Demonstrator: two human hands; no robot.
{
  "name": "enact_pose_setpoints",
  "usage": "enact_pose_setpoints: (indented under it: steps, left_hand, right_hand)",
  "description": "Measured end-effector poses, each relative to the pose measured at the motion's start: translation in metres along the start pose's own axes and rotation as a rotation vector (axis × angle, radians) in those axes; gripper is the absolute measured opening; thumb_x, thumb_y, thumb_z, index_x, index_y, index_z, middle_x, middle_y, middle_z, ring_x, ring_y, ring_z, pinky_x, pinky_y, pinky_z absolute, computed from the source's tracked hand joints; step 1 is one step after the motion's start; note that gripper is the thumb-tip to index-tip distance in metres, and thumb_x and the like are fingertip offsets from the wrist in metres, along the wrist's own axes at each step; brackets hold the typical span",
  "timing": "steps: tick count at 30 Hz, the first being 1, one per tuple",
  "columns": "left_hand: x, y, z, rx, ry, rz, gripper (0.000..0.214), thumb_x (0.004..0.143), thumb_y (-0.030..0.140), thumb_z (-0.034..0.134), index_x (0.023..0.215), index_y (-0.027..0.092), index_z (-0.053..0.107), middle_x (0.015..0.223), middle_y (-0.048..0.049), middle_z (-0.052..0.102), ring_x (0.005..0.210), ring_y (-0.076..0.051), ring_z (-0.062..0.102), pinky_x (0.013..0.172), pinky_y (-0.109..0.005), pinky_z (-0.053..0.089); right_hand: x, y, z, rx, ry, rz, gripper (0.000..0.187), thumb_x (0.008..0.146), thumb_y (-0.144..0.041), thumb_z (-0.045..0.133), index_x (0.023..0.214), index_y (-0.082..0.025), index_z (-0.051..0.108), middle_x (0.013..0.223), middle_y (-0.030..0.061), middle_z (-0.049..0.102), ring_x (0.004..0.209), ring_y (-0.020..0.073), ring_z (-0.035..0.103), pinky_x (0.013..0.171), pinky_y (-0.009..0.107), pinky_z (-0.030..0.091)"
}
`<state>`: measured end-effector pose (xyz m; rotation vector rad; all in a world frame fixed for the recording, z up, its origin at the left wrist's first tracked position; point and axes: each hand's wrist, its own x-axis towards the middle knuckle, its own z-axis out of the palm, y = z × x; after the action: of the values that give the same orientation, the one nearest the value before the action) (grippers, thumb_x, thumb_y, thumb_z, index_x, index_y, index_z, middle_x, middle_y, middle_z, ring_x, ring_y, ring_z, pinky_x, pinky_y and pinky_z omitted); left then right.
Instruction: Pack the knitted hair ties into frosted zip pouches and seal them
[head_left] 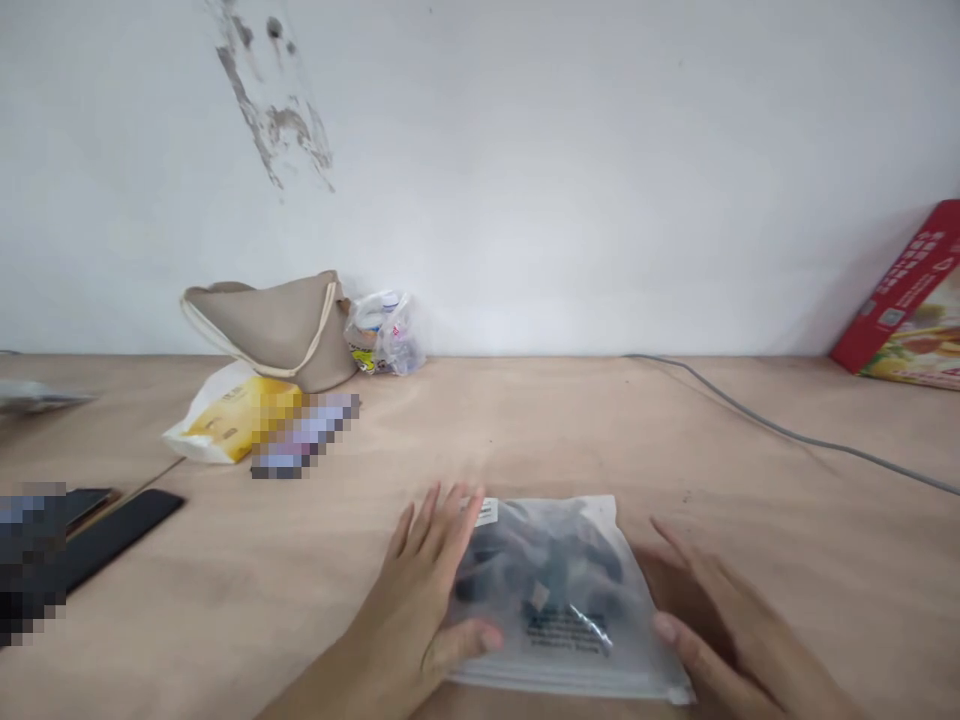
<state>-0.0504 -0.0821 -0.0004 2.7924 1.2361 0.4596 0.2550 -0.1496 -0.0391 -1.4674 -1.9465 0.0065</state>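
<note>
A frosted plastic zip bag [555, 580] lies flat on the wooden table in front of me, with something dark folded inside. Black printed text shows on its lower half, and a small white label sits at its upper left corner. My left hand [427, 590] rests over the bag's left edge, fingers stretched out and the thumb on the bag's face. Along the right edge is my right hand [727, 610], its fingers spread and the thumb by the bag's side. Neither hand grips the bag.
At the back left stand a beige bag [277, 320], a clear plastic bag of items [388, 335], a yellow-and-white tissue pack [236, 415] and a blurred flat object [306, 437]. Dark flat objects [112, 545] lie at left. A grey cable [787, 432] and red box [907, 300] are right.
</note>
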Motion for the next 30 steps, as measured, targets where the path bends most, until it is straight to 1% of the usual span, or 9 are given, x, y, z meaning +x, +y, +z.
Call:
enact_pose_setpoints:
  steps: [3, 5, 7, 10, 14, 19, 26, 28, 30]
  left_hand:
    - [0.011, 0.029, -0.007, 0.053, 0.219, 0.148, 0.065, 0.08, 0.061, 0.049, 0.133, 0.024, 0.043, 0.135, -0.0108, 0.051, 0.124, -0.035, 0.042, 0.104, -0.053, 0.031]
    - [0.021, 0.056, 0.002, 0.034, 0.309, 0.389, 0.032, 0.084, 0.043, 0.054, 0.105, 0.021, 0.062, 0.098, -0.0073, 0.069, 0.092, -0.024, 0.061, 0.083, -0.036, 0.047]
    - [0.034, 0.082, 0.019, 0.098, 0.302, 0.53, 0.011, 0.084, 0.018, 0.054, 0.083, 0.022, 0.065, 0.07, 0.0004, 0.066, 0.064, -0.013, 0.057, 0.058, -0.026, 0.043]
    - [0.052, 0.106, 0.044, 0.121, 0.571, 0.681, 0.021, 0.079, 0.009, 0.055, 0.059, 0.018, 0.057, 0.053, 0.0044, 0.051, 0.052, -0.009, 0.045, 0.045, -0.025, 0.03]
    - [0.066, 0.112, 0.053, 0.082, 0.702, 0.666, 0.027, 0.076, 0.014, 0.055, 0.05, 0.017, 0.049, 0.052, 0.0023, 0.047, 0.052, -0.011, 0.041, 0.046, -0.028, 0.027]
    - [0.047, 0.089, 0.03, 0.109, 0.635, 0.622, 0.02, 0.077, 0.01, 0.057, 0.058, 0.017, 0.057, 0.059, 0.0017, 0.057, 0.058, -0.012, 0.046, 0.054, -0.028, 0.033]
    - [-0.016, 0.021, -0.008, 0.153, 0.48, 0.343, 0.013, 0.08, 0.009, 0.059, 0.084, 0.018, 0.067, 0.081, -0.0026, 0.07, 0.083, -0.018, 0.059, 0.079, -0.031, 0.042]
    - [-0.023, 0.011, -0.014, -0.068, 0.414, 0.078, 0.021, 0.075, 0.032, 0.068, 0.094, 0.022, 0.067, 0.093, -0.0046, 0.07, 0.089, -0.022, 0.06, 0.08, -0.033, 0.045]
    - [-0.018, 0.007, -0.021, -0.39, 0.257, -0.355, 0.044, 0.071, 0.05, 0.064, 0.105, 0.022, 0.065, 0.1, -0.0081, 0.07, 0.089, -0.025, 0.063, 0.076, -0.035, 0.049]
  right_hand:
    - [-0.002, 0.004, -0.01, 0.402, -0.166, 0.26, 0.035, 0.089, -0.038, 0.044, 0.122, -0.027, 0.047, 0.068, -0.0025, 0.069, 0.063, 0.0182, 0.069, 0.054, 0.025, 0.055]
    - [0.0, 0.004, -0.009, 0.622, -0.311, 0.347, 0.033, 0.087, -0.04, 0.047, 0.117, -0.026, 0.05, 0.06, -0.0038, 0.064, 0.056, 0.0178, 0.065, 0.051, 0.026, 0.053]
    - [0.001, 0.002, -0.005, 0.757, -0.387, 0.417, 0.034, 0.084, -0.041, 0.053, 0.114, -0.025, 0.053, 0.062, -0.0029, 0.063, 0.058, 0.0179, 0.064, 0.055, 0.027, 0.052]
    - [-0.001, -0.003, 0.004, 0.896, -0.403, 0.55, 0.034, 0.083, -0.045, 0.053, 0.11, -0.024, 0.053, 0.062, -0.0034, 0.06, 0.059, 0.0163, 0.06, 0.058, 0.026, 0.049]
    - [-0.005, -0.007, 0.009, 0.904, -0.293, 0.614, 0.036, 0.084, -0.053, 0.047, 0.108, -0.026, 0.048, 0.064, -0.0036, 0.057, 0.06, 0.0162, 0.058, 0.059, 0.027, 0.047]
    - [-0.004, 0.001, 0.006, 0.734, -0.196, 0.583, 0.034, 0.081, -0.055, 0.049, 0.098, -0.027, 0.043, 0.063, -0.0035, 0.056, 0.061, 0.0178, 0.059, 0.059, 0.027, 0.047]
    - [-0.004, 0.014, -0.003, 0.458, -0.176, 0.61, 0.038, 0.073, -0.06, 0.05, 0.091, -0.027, 0.05, 0.058, -0.0035, 0.059, 0.056, 0.0184, 0.059, 0.055, 0.027, 0.047]
    - [0.001, 0.014, -0.004, 0.466, -0.194, 0.635, 0.043, 0.071, -0.062, 0.051, 0.094, -0.026, 0.054, 0.064, -0.0011, 0.063, 0.062, 0.0203, 0.062, 0.057, 0.028, 0.048]
    - [0.01, 0.012, -0.005, 0.521, -0.21, 0.653, 0.045, 0.072, -0.061, 0.052, 0.099, -0.026, 0.058, 0.071, 0.0009, 0.066, 0.072, 0.023, 0.064, 0.065, 0.03, 0.05]
